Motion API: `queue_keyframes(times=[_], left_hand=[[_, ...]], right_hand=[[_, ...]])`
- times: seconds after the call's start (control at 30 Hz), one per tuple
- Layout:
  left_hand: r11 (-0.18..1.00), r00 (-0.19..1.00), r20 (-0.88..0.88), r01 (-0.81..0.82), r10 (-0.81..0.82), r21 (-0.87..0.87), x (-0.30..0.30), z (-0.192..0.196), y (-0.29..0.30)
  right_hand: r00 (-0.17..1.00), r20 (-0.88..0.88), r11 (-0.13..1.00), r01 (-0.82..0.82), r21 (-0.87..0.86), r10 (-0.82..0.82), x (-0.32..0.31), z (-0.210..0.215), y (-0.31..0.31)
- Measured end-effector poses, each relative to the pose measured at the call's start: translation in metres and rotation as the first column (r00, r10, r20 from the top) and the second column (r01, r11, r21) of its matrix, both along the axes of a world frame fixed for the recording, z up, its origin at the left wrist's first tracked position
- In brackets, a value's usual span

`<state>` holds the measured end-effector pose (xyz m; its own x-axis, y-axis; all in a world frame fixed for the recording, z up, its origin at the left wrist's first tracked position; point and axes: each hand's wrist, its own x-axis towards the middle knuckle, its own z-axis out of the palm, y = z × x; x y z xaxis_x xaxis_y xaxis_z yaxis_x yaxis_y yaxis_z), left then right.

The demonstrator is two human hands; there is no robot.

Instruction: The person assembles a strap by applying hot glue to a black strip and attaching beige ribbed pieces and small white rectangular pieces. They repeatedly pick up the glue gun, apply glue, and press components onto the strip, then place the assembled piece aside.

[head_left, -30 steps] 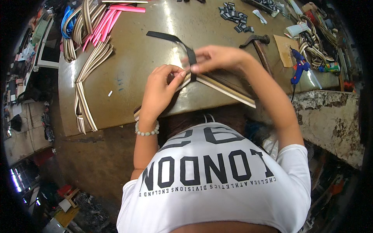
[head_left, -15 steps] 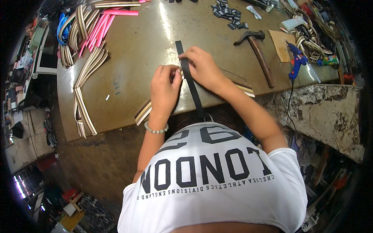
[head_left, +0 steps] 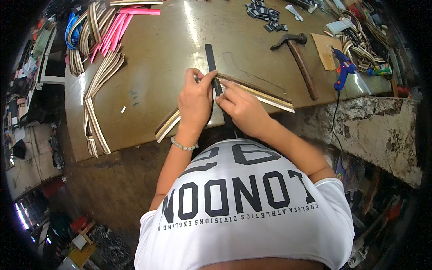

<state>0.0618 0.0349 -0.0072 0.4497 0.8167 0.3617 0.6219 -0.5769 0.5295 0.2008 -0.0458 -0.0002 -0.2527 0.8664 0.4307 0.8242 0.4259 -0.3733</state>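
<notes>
A striped strap in dark brown, tan and white lies bent across the near part of the table, its two ends slanting toward me. Over its middle runs a narrow black strap, from the tabletop down toward my body. My left hand is closed at the crossing, thumb and fingertips pinched at the straps' edge. Just right of it, my right hand has curled fingers closed on the black strap below the crossing. The fingers partly hide where the straps meet.
On the right lie a hammer, a blue glue gun with a hanging cord, and a piece of cardboard. Small black tags are scattered at the far side. Bundled striped straps and pink strips lie left.
My right hand has moved down toward me, from above the crossing to below it, uncovering more of the striped strap. My left fingertips have shifted up and right onto the crossing.
</notes>
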Motion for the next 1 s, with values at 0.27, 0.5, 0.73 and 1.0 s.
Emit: queue_keyframes(times=[0.27,0.5,0.73,1.0], left_hand=[[0.995,0.999,0.039,0.041,-0.037,-0.090,-0.001,0.003,0.004],[0.993,0.962,0.261,-0.059,0.084,-0.103,-0.003,0.007,-0.005],[0.996,0.987,0.137,-0.080,0.085,-0.044,-0.019,0.005,-0.017],[0.999,0.997,0.074,-0.025,0.023,0.039,-0.019,-0.002,-0.013]], right_hand=[[0.860,-0.497,0.820,-0.365,-0.441,0.116,0.064,0.042,-0.048],[0.166,-0.711,0.208,0.978,0.029,-0.683,0.256,-0.013,-0.070],[0.350,-0.266,0.381,0.922,-0.073,-0.898,0.226,0.049,-0.035],[0.898,-0.258,0.881,0.231,-0.412,-0.356,0.080,0.058,0.022]])
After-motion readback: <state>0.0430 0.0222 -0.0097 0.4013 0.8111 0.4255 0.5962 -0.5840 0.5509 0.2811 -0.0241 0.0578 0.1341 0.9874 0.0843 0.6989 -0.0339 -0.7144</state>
